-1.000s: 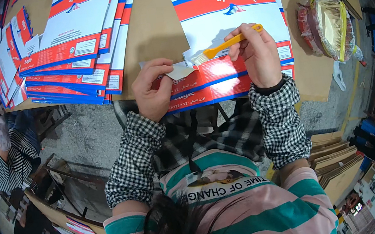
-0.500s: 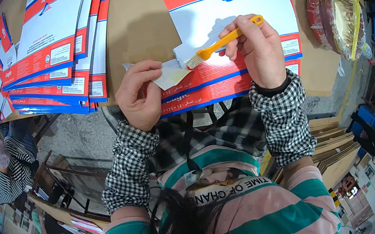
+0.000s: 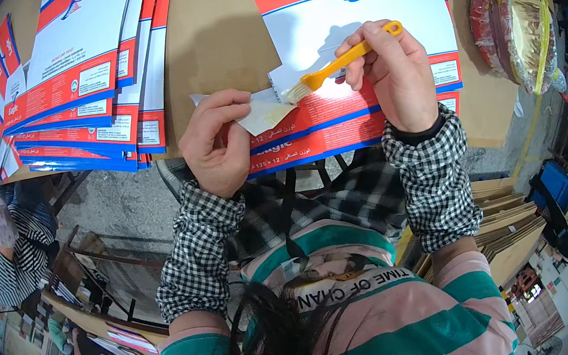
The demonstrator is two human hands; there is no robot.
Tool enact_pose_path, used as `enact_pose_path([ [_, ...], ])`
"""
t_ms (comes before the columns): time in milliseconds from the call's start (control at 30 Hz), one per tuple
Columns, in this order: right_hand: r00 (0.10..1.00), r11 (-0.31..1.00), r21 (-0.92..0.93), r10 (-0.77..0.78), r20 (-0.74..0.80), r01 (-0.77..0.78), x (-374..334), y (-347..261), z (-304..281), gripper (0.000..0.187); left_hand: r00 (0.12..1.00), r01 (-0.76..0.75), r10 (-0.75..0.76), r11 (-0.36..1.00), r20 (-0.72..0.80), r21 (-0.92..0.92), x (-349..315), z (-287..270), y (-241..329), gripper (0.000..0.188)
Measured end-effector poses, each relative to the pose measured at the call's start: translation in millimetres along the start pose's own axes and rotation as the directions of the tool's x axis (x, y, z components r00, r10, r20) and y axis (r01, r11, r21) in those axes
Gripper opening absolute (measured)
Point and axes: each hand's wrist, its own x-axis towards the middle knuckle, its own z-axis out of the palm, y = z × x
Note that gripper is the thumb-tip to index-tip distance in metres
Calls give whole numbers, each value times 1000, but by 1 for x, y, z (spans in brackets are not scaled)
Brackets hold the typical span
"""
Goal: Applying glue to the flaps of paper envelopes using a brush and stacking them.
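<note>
Between the thumb and fingers of my right hand (image 3: 395, 76) is a brush with a yellow handle (image 3: 344, 60). Its pale bristles (image 3: 298, 92) reach the edge of a small white flap (image 3: 265, 112). My left hand (image 3: 219, 143) pinches that flap by its left side, fingers curled. A yellowish patch shows on the flap's surface. Under both hands lies a pile of flat printed cartons (image 3: 356, 23), white with red and blue bands. Whether the flap is part of the top carton or a loose piece, I cannot tell.
More flat cartons (image 3: 72, 62) lie in overlapping stacks at the left. On the brown tabletop (image 3: 216, 41) at the right stands a plastic-wrapped tub (image 3: 498, 35) with a yellow rim. Stacked cardboard sheets (image 3: 507, 217) are at the lower right. A person in striped sleeves (image 3: 18, 265) is at the left.
The whole scene sits slightly further right in the picture. Both hands keep their grips, with the bristles still at the flap's edge.
</note>
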Motion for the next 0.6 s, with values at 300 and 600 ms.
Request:
enact_pose_path([
  [300,999,998,-61,29,40,-26,-4,-4,3,21,1000,-12,11,999,18,35,1,-1,0,21],
  [600,995,993,-88,-66,78,73,-10,-6,5,20,1000,-5,5,1000,22,23,3,0,-1,21],
])
